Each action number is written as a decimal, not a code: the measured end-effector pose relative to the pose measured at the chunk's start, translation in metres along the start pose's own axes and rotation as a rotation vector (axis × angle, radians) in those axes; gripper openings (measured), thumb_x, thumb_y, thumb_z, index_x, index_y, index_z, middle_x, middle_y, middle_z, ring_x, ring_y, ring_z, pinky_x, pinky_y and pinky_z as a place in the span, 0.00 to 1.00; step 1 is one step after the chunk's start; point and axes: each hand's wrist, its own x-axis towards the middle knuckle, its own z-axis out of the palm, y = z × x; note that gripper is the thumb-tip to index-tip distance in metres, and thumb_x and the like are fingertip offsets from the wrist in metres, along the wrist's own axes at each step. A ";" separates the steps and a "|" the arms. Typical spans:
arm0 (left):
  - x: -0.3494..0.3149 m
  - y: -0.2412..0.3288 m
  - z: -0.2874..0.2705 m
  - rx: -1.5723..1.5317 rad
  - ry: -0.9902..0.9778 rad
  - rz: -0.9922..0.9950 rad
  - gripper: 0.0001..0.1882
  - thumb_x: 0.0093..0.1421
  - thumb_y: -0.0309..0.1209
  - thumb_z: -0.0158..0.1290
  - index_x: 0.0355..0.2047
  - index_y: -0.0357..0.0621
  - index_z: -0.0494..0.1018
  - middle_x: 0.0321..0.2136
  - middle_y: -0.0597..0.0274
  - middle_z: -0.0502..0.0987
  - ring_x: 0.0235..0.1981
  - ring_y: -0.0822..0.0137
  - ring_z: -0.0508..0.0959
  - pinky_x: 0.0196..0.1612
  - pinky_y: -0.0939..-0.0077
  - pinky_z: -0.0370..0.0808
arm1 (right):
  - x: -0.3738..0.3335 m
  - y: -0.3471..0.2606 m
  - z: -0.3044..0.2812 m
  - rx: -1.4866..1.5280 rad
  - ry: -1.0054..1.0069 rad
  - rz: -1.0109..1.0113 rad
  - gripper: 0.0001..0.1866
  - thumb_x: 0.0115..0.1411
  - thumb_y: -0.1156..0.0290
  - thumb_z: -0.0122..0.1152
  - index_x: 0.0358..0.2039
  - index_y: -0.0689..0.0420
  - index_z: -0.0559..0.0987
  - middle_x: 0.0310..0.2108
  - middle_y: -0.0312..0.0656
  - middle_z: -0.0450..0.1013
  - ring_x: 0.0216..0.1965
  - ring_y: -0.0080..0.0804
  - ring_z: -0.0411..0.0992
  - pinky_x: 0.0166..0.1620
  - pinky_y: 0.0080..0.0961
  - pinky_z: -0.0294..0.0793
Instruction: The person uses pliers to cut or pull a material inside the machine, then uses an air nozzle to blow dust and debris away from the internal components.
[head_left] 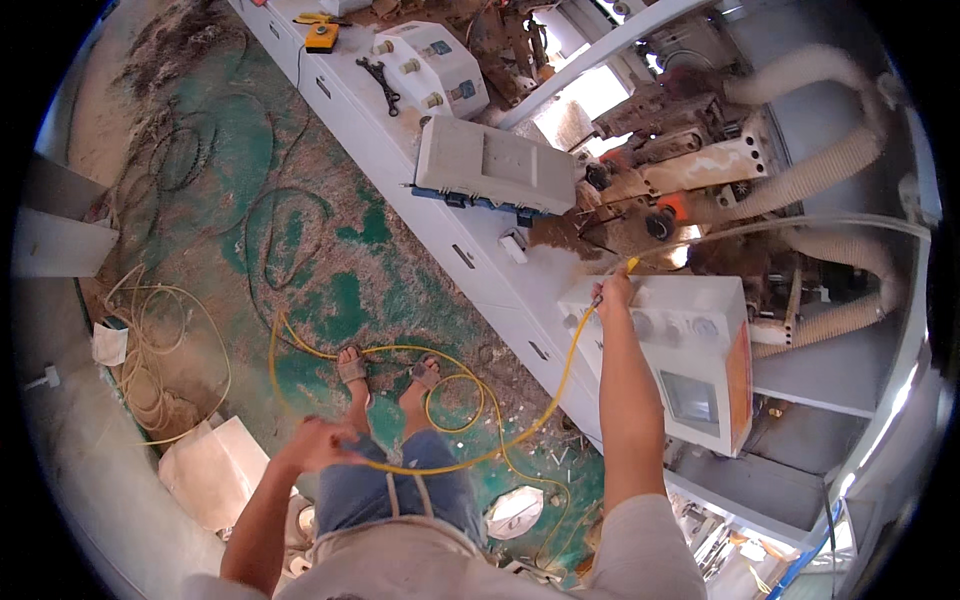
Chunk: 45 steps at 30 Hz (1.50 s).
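Observation:
My right hand (615, 292), arm stretched forward over the machine's edge, is closed around a small yellow-tipped air blow gun (632, 264). A yellow air hose (560, 395) leaves the underside of that grip and sags back across my body. At the lower left, my left hand (322, 444) has its fingers curled about the same hose, though the fingers are slightly blurred. Beyond the hose, more of its length loops on the floor by my feet. Just right of my right hand stands a white control box (690, 330) with gauges and a screen.
A long white machine bed (440, 230) runs diagonally, bearing a grey cover box (500, 165), wrenches (378, 85) and a yellow device (321, 38). Dusty machinery and ribbed ducts (820, 170) fill the right. Dark cables (265, 240) and debris litter the green floor (345, 295).

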 end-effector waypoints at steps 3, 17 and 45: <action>-0.027 -0.085 0.029 -0.008 0.059 0.040 0.24 0.46 0.52 0.71 0.32 0.47 0.82 0.24 0.55 0.81 0.31 0.50 0.82 0.38 0.60 0.75 | 0.071 0.005 0.014 0.177 0.081 0.042 0.27 0.72 0.42 0.44 0.50 0.57 0.68 0.23 0.42 0.64 0.19 0.36 0.68 0.18 0.34 0.66; 0.049 -0.003 0.055 -0.308 0.043 -0.283 0.16 0.55 0.41 0.67 0.27 0.40 0.81 0.22 0.47 0.77 0.25 0.47 0.78 0.29 0.58 0.72 | 0.196 -0.029 0.023 -1.613 0.224 -0.396 0.24 0.52 0.58 0.77 0.44 0.61 0.84 0.42 0.52 0.81 0.43 0.42 0.81 0.47 0.37 0.82; -0.007 0.021 0.011 -0.220 0.193 -0.119 0.16 0.57 0.42 0.63 0.37 0.43 0.79 0.32 0.46 0.80 0.34 0.44 0.80 0.36 0.55 0.74 | -0.135 0.050 0.035 -0.112 0.499 -0.508 0.27 0.73 0.53 0.49 0.60 0.64 0.69 0.49 0.60 0.75 0.47 0.58 0.74 0.51 0.46 0.71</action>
